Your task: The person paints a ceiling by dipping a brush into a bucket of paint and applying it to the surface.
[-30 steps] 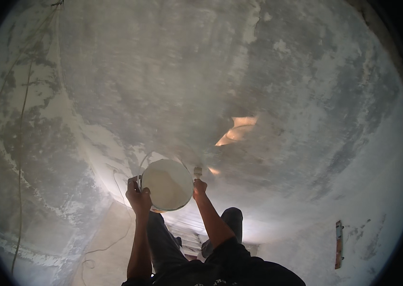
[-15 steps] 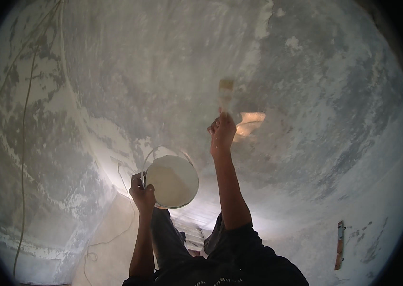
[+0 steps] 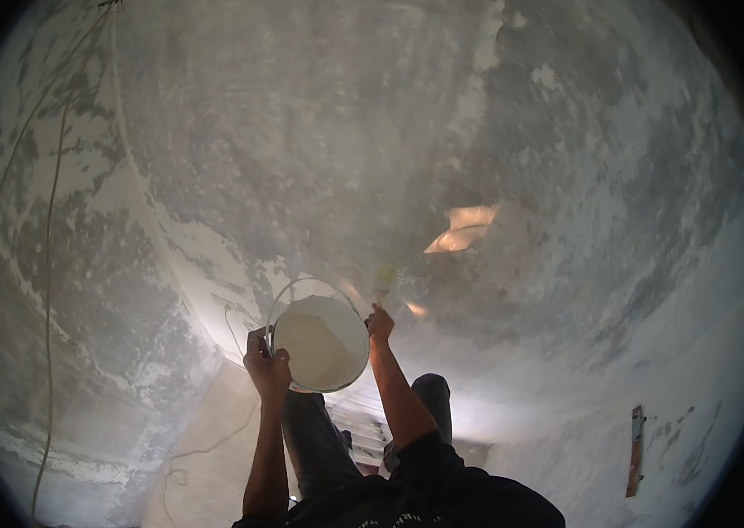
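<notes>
A: What was the condition of the surface and the room?

B: The broad wall (image 3: 301,150) was mottled grey, with lighter, uneven patches throughout. A pale seam (image 3: 136,180) parted it from the side wall (image 3: 99,290) at left, down which long cords (image 3: 49,264) hung. A patch of warm light (image 3: 462,231) fell right of centre. At lower right, a narrow strip (image 3: 635,451) — partly reddish-brown — stood nearly upright against a pale surface. Pale floor (image 3: 222,422) was visible at lower left, with a thin wire (image 3: 180,453) across it.

A: What did the left hand have?

B: The left hand (image 3: 268,368) was curled at the left side of a round bucket (image 3: 366,356), thumb by the rim, the other fingers bent at the outer side; their exact hold could not be made out. The bucket was in front of the person's legs, its wire handle (image 3: 306,279) raised, pale contents (image 3: 328,343) inside.

A: And the right?

B: The right hand (image 3: 379,326) was just beside the bucket's right rim, fingers closed around the handle end of a brush (image 3: 383,289). The bristles pointed away from the person and were blurred — contact with the wall could not be determined.
</notes>
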The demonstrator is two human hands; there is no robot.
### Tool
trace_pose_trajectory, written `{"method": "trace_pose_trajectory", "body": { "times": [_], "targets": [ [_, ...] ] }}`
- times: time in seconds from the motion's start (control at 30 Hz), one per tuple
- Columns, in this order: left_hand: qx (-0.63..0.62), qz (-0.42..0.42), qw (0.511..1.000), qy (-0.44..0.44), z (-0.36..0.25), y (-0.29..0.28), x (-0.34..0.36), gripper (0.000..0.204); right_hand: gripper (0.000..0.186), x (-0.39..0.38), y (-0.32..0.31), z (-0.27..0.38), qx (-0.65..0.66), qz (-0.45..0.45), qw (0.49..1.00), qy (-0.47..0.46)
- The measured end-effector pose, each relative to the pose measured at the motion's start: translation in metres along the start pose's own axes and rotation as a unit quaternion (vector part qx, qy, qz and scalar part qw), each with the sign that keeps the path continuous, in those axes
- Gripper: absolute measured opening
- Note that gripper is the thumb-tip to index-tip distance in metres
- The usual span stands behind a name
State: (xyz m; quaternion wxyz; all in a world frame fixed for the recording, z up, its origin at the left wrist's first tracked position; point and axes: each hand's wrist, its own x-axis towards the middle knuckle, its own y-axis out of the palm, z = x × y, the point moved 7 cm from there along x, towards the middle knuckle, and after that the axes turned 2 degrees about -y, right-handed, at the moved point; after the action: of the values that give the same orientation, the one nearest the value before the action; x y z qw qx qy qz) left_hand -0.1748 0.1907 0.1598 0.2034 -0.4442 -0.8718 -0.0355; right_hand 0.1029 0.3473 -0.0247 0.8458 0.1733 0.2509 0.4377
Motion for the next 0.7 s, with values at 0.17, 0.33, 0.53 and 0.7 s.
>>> {"method": "trace_pose_trajectory", "body": {
  "times": [0.17, 0.33, 0.53, 0.7],
  "targets": [
    [-0.048, 0.044, 0.998, -0.027, -0.023, 0.029, -0.007, 0.044, 0.015, 0.078, -0.061, -0.042, -0.046, -0.046, 0.998, 0.026],
    [-0.002, 0.019, 0.999, 0.035, -0.011, 0.003, 0.003, 0.039, 0.033, 0.002, 0.035, 0.046, -0.04, -0.025, 0.998, 0.035],
    [-0.019, 0.03, 0.998, 0.045, -0.037, 0.023, 0.01, 0.038, 0.016, -0.058, 0.147, 0.254, 0.056, 0.105, 0.993, 0.014],
    [-0.034, 0.049, 0.997, 0.042, -0.052, 0.034, 0.005, 0.037, 0.003, -0.108, 0.215, 0.395, 0.096, 0.214, 0.961, -0.145]
  ]
}}
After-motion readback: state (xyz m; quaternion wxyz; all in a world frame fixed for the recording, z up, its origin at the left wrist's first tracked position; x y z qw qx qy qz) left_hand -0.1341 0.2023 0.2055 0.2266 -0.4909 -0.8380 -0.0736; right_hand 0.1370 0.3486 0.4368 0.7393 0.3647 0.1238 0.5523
